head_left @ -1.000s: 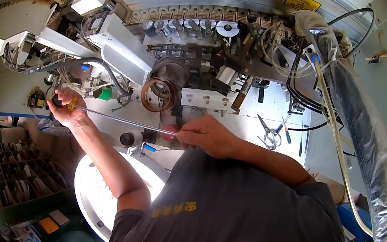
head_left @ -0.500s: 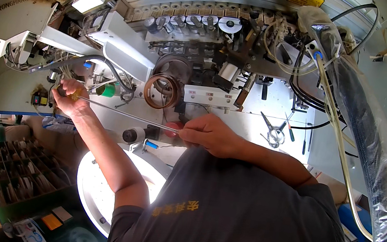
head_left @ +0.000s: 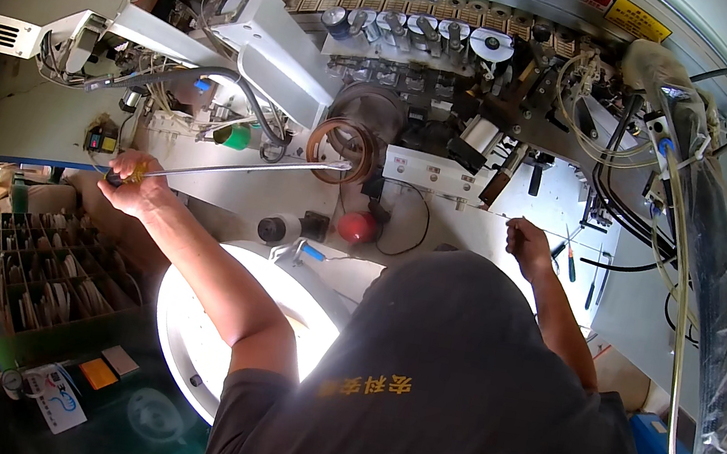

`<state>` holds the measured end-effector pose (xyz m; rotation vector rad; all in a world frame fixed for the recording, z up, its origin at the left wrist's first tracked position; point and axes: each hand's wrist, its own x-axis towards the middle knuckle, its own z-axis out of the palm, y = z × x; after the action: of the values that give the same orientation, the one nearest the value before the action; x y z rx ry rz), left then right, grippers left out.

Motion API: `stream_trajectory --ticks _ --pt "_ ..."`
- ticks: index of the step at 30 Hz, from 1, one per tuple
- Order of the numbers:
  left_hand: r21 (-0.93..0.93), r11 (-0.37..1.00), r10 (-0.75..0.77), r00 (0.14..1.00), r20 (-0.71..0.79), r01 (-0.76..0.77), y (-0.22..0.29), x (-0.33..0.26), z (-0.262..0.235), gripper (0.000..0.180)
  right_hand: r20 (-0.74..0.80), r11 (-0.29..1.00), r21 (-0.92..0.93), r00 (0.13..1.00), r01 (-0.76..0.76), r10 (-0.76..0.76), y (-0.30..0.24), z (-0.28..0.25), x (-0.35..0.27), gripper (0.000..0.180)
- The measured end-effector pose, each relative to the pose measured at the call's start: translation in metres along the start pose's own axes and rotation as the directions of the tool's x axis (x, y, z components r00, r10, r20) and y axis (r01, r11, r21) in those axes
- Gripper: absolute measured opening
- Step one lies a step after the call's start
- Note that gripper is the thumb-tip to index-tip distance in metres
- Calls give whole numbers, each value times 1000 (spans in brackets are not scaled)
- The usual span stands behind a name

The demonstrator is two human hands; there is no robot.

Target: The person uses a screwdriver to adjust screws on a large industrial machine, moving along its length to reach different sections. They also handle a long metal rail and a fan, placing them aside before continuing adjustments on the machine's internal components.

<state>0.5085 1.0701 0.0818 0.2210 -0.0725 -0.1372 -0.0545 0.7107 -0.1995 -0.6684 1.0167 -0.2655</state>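
My left hand (head_left: 137, 181) is wrapped round the yellow and dark handle of a long screwdriver (head_left: 245, 169). Its thin metal shaft slants up to the right, and the tip overlaps a brown ring (head_left: 337, 150) on the machine in this view; whether they touch I cannot tell. Off to the right, my right hand (head_left: 527, 247) has left the shaft and hovers by the front of the white machine bed. Its fingers are curled together, and what they hold, if anything, is too small to make out. A red round knob (head_left: 357, 226) sits below the ring.
Scissors and other hand tools (head_left: 572, 263) lie on the bed to the right. A white round basin (head_left: 186, 342) stands below, beside a grey cylinder (head_left: 278, 229). Clear tubing (head_left: 676, 368) hangs at far right. A divided green crate (head_left: 46, 274) is at lower left.
My right hand has let go of the screwdriver's shaft and moved right. The left hand still holds the handle; the tip now appears by the brown ring. The whole view has shifted.
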Motion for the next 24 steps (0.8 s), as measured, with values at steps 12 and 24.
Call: stream_trajectory --ticks 12,24 --pt "103 995 -3 999 46 -2 37 -26 -21 54 -238 930 355 954 -91 184 40 -73 54 22" --pt "199 980 -6 999 34 -1 59 -60 -16 43 -38 541 -806 892 239 -450 46 -198 283 23"
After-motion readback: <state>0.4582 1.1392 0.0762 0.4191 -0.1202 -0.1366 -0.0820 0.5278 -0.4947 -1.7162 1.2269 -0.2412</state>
